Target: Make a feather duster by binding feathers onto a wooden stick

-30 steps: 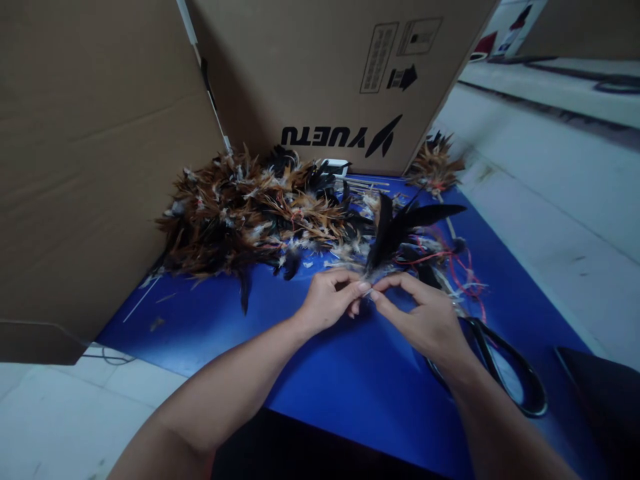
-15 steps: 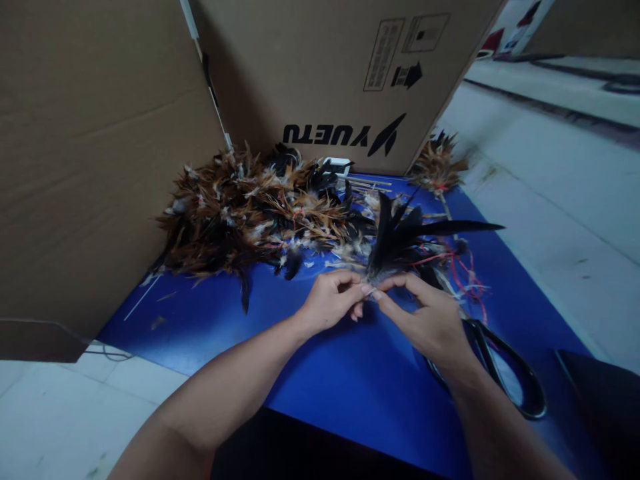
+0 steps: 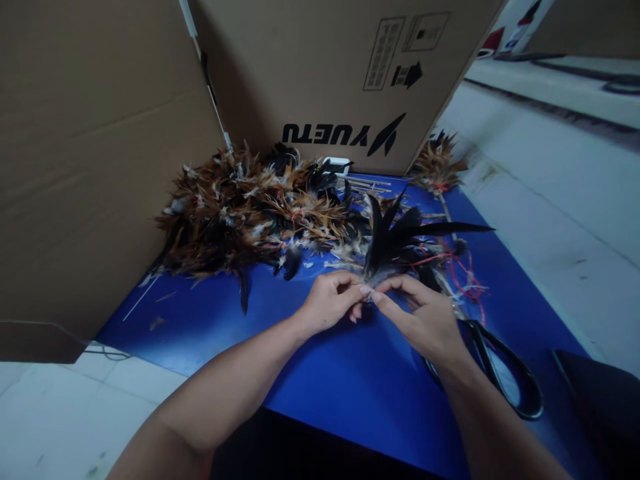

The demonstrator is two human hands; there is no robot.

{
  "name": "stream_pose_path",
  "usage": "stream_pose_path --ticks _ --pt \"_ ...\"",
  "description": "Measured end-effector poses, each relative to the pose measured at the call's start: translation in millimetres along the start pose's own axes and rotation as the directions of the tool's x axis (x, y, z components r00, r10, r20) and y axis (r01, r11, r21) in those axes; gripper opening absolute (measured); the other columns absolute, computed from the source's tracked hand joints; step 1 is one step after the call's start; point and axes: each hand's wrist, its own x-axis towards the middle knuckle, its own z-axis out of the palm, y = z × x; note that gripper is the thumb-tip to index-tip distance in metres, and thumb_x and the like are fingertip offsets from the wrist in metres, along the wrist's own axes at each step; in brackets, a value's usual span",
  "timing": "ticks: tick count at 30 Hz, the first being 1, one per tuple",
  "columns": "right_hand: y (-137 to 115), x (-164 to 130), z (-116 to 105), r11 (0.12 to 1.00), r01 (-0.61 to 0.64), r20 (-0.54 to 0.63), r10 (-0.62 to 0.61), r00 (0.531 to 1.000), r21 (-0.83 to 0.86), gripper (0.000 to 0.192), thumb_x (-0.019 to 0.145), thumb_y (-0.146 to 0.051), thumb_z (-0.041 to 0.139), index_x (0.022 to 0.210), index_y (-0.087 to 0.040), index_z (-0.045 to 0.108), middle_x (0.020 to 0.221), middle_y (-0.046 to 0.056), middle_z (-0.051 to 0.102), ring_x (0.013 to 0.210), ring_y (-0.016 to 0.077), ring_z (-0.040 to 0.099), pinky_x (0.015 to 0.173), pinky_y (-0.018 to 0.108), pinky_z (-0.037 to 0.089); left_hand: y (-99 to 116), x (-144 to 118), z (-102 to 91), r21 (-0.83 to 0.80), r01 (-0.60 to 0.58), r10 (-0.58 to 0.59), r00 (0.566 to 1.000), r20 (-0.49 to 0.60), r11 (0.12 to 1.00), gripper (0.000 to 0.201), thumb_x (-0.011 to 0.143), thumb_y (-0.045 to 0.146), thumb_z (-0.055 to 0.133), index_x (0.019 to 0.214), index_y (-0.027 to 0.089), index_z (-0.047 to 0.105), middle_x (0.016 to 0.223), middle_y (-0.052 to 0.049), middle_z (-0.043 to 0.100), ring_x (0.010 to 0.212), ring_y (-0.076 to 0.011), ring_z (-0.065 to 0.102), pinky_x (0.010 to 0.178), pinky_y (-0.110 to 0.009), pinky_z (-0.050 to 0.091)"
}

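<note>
A bunch of black feathers (image 3: 395, 233) fans upward over the blue table, its quill ends pinched between my two hands. My left hand (image 3: 335, 300) is closed, thumb and forefinger on the base of the bunch. Touching the same base from the other side, my right hand (image 3: 423, 313) pinches with thumb and forefinger. The fingertips of both hands nearly meet, and they hide the lowest part of the quills. Just beyond lies a large heap of brown and black feathers (image 3: 240, 213), and red string (image 3: 467, 283) trails to the right.
Scissors with black handles (image 3: 510, 380) rest on the blue table (image 3: 210, 320) beside my right wrist. Cardboard walls stand at the left (image 3: 90, 167) and back (image 3: 325, 73). Thin sticks (image 3: 367, 183) and a brown feather bundle on a stick (image 3: 440, 167) lie at the far side.
The black feathers have tilted very slightly, their long tip shifting a little left. Both hands keep their pinch in nearly the same place.
</note>
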Motion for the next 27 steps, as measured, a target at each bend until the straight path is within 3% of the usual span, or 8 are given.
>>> stream_pose_path --ticks 18,27 --pt "1.7 1.6 -0.6 0.999 0.004 -0.031 -0.005 1.000 -0.048 0.010 0.074 -0.031 0.063 0.072 -0.020 0.062 0.069 0.000 0.064 0.067 0.0159 0.059 0.067 0.029 0.048 2.2 -0.9 1.2 0.028 0.011 -0.011 1.000 -0.003 1.000 0.035 0.078 0.046 0.057 0.065 0.014 0.051 0.046 0.004 0.050 0.038 -0.0055 0.047 0.043 -0.018 0.040" --pt "8.9 2.1 -0.3 0.998 -0.027 0.003 0.027 1.000 0.064 0.012 0.073 -0.031 0.063 0.074 -0.019 0.063 0.072 0.002 0.064 0.070 0.0170 0.060 0.070 0.031 0.049 1.2 -0.2 2.0 0.020 -0.001 0.001 1.000 0.001 1.000 0.035 0.078 0.046 0.058 0.065 0.014 0.052 0.046 0.005 0.050 0.038 -0.0057 0.047 0.042 -0.018 0.039"
